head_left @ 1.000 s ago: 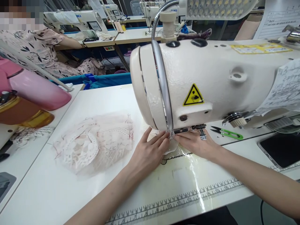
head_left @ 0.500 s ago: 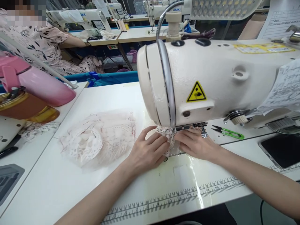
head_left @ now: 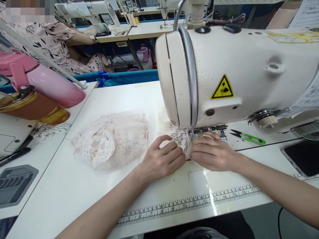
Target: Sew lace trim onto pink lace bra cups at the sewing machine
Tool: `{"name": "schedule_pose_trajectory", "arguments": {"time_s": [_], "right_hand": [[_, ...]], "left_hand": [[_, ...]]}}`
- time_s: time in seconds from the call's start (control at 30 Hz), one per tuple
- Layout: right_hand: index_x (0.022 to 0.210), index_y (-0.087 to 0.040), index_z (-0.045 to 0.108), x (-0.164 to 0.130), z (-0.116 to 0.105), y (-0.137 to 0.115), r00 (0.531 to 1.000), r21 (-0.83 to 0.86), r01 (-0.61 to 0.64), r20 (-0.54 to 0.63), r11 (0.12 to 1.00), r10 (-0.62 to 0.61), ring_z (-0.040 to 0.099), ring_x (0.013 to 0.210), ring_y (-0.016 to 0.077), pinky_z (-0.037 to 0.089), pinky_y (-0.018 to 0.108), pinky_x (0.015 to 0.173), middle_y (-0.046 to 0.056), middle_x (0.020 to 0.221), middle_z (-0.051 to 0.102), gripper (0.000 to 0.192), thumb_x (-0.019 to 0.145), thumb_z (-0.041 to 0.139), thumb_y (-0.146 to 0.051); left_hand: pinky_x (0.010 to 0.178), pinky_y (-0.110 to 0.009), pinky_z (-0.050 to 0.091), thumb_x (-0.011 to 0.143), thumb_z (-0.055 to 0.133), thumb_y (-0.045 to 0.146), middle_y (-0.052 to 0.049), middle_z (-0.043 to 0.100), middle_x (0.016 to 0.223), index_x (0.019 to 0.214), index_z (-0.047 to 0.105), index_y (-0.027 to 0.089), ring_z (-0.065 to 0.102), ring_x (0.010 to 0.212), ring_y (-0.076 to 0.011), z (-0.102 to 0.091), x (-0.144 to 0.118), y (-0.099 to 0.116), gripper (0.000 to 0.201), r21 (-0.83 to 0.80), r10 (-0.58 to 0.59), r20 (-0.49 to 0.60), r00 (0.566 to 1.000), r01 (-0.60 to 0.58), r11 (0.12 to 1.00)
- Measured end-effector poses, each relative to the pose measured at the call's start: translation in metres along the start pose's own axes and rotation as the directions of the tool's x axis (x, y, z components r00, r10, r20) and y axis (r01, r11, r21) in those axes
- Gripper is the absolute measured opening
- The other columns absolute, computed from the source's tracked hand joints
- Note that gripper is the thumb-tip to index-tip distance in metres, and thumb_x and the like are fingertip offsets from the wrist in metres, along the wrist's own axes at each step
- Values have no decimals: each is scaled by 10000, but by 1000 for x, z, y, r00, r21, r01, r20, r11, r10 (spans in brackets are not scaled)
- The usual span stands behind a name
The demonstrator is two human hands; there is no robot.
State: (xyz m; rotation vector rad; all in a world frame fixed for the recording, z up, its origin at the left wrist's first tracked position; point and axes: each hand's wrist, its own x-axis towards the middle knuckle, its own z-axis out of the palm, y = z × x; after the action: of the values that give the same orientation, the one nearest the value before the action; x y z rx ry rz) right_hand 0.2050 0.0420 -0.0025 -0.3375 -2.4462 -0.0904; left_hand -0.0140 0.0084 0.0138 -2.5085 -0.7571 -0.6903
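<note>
Head view, against the two earlier pictures: lace piece [head_left: 183,143] drawn further out toward the near edge from under the sewing machine head [head_left: 236,73], more of the scalloped edge now showing between the two hands where a second ago only a small tip peeked out. Judged from that, work at the needle moving along the strip, or the strip being pulled clear of the foot; cannot tell which, needle itself hidden behind the head casting. Camera also dipped and shifted, machine sitting further right and higher in the picture.

Left hand [head_left: 163,158] now curled, knuckles raised, fingertips bent down and pinching the left edge of the lace against the white table [head_left: 74,192]; earlier lay flatter with fingers stretched toward the foot. Forearm running in from the lower left.

Right hand [head_left: 214,153] palm down, fingers together and pointing left, pressing the right edge of the lace just below the presser foot [head_left: 208,130]; thumb tucked under, grip proper not visible. Both hands nearly touching over the lace.

Pile of pink lace pieces [head_left: 112,139] lying left of the left hand, apart from it. Green thread snips [head_left: 249,136] resting right of the foot, untouched. Printed ruler [head_left: 189,202] along the near edge
</note>
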Motion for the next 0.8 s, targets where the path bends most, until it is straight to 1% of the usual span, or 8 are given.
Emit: {"name": "schedule_pose_trajectory", "arguments": {"time_s": [0.1,0.2,0.3,0.4,0.5,0.57,0.7,0.8], "right_hand": [[947,-212,602,1,1,-1,999,16,-32,15,999,32,561,990,155,463,323,804,-16,920,681,83,872,568,-229],[893,-216,601,4,3,-2,999,9,-32,32,999,32,559,978,153,441,356,857,-13,921,671,98,896,548,-299],[806,-226,595,7,5,-3,999,16,4,47,1000,-5,569,897,128,414,370,919,-32,838,655,128,908,519,-213],[796,-235,600,8,3,-2,999,23,5,40,1000,-6,568,859,116,405,369,939,-47,813,651,142,891,529,-157],[803,-229,608,8,2,-2,1000,20,-7,8,1000,7,563,874,119,418,348,906,-40,832,656,98,880,560,-193],[808,-226,612,7,2,-2,1000,22,-6,15,1000,6,559,886,120,417,348,907,-38,837,652,87,881,566,-218],[809,-231,611,4,4,-2,999,32,-6,45,999,4,550,896,111,403,361,958,-48,827,640,106,874,561,-164],[841,-219,607,0,6,-1,999,47,-6,49,999,4,553,922,109,426,335,964,-51,863,648,86,853,586,-137]], "left_hand": [[784,-307,440,808,595,123,68,575,608,624,516,202,523,620,-95,-1,1,1,215,18,31,-19,999,-30,999],[787,-312,443,794,590,97,63,562,602,602,501,196,503,607,-98,-1,2,3,233,25,60,-34,998,-60,998],[788,-312,443,803,568,86,61,562,608,600,507,196,501,611,-98,-2,3,3,238,25,62,-33,998,-61,998],[771,-309,443,808,576,93,60,551,594,600,524,194,503,614,-98,-3,3,2,236,35,53,-28,998,-52,998],[765,-311,442,800,591,90,55,545,587,602,542,190,505,619,-101,-3,4,2,227,37,58,-35,998,-57,998],[770,-312,439,802,585,86,55,538,582,597,539,191,502,621,-101,-3,4,2,235,37,64,-38,997,-62,997],[783,-315,438,802,569,79,58,531,577,584,519,194,496,619,-101,-3,3,3,251,38,67,-36,997,-65,997],[779,-315,448,807,558,84,62,539,572,584,518,199,500,606,-101,-4,3,3,254,47,77,-35,996,-75,996]]}}
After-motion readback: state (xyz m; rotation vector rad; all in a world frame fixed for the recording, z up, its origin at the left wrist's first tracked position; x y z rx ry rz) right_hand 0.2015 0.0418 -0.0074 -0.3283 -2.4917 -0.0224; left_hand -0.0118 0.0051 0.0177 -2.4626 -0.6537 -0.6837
